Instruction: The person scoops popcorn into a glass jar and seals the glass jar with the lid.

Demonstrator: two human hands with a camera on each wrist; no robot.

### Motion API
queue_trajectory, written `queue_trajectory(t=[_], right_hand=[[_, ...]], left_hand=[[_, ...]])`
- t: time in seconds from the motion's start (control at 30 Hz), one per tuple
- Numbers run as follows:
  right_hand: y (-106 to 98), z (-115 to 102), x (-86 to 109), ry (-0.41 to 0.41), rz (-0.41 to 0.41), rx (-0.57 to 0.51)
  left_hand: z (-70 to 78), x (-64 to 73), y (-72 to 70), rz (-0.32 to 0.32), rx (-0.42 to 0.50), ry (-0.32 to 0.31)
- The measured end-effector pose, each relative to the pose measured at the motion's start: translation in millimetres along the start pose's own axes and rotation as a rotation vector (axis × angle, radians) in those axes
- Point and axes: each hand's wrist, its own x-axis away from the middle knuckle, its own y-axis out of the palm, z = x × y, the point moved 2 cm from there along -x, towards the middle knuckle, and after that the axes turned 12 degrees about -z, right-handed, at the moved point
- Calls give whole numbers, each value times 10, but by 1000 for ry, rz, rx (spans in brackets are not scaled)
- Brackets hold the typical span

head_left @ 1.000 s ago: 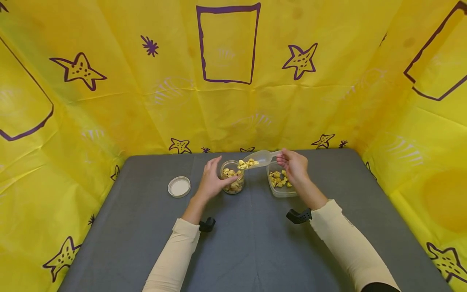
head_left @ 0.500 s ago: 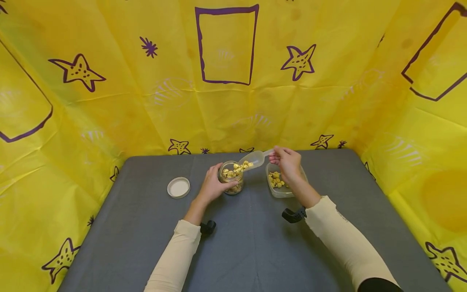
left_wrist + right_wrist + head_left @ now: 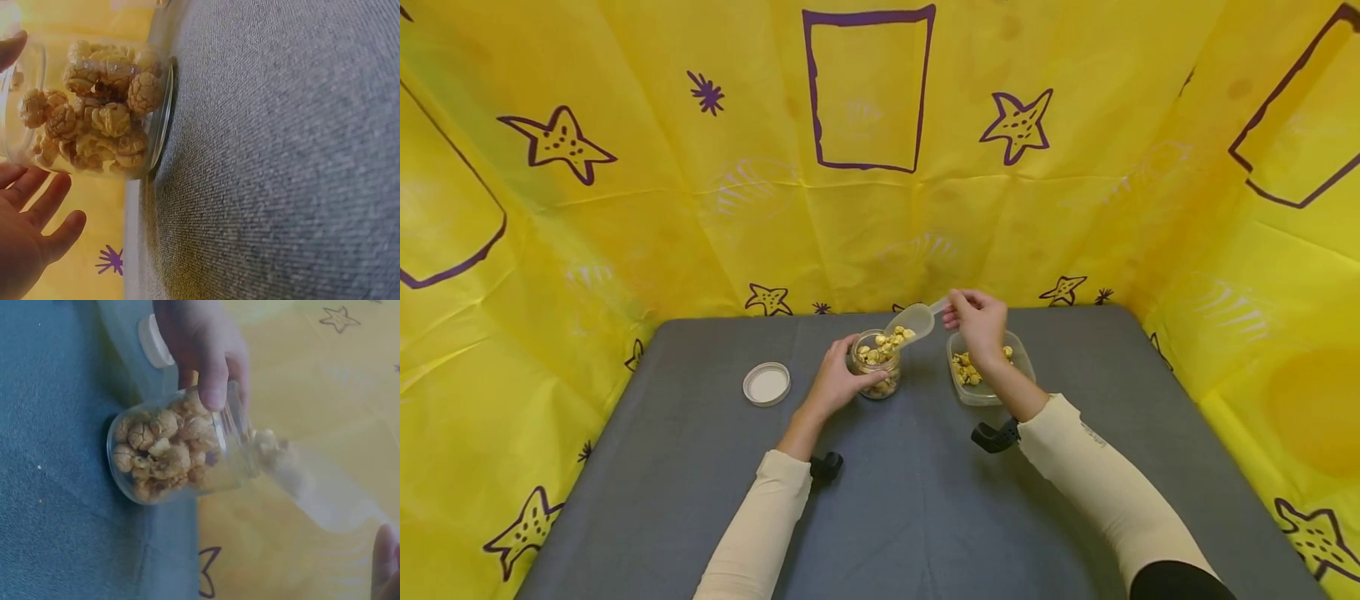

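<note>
A glass jar point(image 3: 880, 385) of caramel popcorn point(image 3: 94, 119) stands upright on the table. My left hand point(image 3: 837, 377) grips it near the top, thumb across the front as the right wrist view shows. Above the right side of its mouth, a translucent plastic scoop point(image 3: 916, 320) tilts down to the left, popcorn pieces point(image 3: 897, 337) at its lip. My right hand point(image 3: 983, 327) pinches the scoop by its handle. Beneath that hand sits a clear square container point(image 3: 977, 398) with more popcorn in it, partly hidden by the wrist.
A round white-lined lid point(image 3: 767, 384) lies on the grey table point(image 3: 895, 517), left of the jar. Yellow cloth point(image 3: 865, 242) with purple drawings hangs behind the table's far edge and along both sides.
My right hand has moved left and slightly up, tilting the scoop steeper over the jar. Popcorn has slid toward its lip. My left hand has drawn its fingers in around the jar.
</note>
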Motion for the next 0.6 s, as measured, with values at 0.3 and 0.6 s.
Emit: queue_trajectory(t=[0.3,0.6], right_hand=[[194,-93,56,-305,-128,293],[258,-37,161,-709,-243,573]], left_hand=[[13,-14,-49,-26,1,-43],[-7,-8,-12,-26,18,-36]])
